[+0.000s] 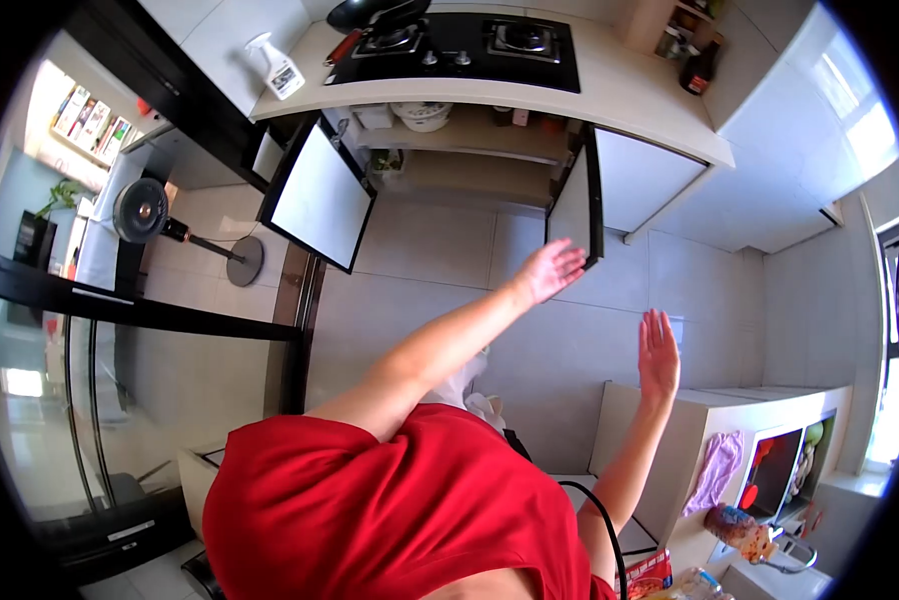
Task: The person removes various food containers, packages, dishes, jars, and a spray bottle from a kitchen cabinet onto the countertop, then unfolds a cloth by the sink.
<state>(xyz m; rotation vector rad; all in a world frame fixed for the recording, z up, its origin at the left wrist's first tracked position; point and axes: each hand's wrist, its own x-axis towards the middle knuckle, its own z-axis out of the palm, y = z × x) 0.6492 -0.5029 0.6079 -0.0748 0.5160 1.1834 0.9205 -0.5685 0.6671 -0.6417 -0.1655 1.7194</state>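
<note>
My left hand (pixel 552 272) reaches forward with its fingers stretched out, holding nothing. It is close to the lower edge of the right cabinet door (pixel 578 205), which stands swung out under the counter; whether they touch I cannot tell. My right hand (pixel 659 358) is raised over the floor to the right, flat, its fingers straight and nothing in it. The left cabinet door (pixel 322 198) also stands swung out. Between the doors, the cabinet shelf (pixel 480 140) shows, with a white patterned bowl (pixel 425 117) on it.
Above the cabinet is a counter (pixel 630 110) with a black gas stove (pixel 460 55), a dark pan (pixel 370 12) and a white spray bottle (pixel 276 68). A dark bottle (pixel 702 66) stands at the right. A fan (pixel 142 210) is at left. A low white cabinet (pixel 650 420) is near my right arm.
</note>
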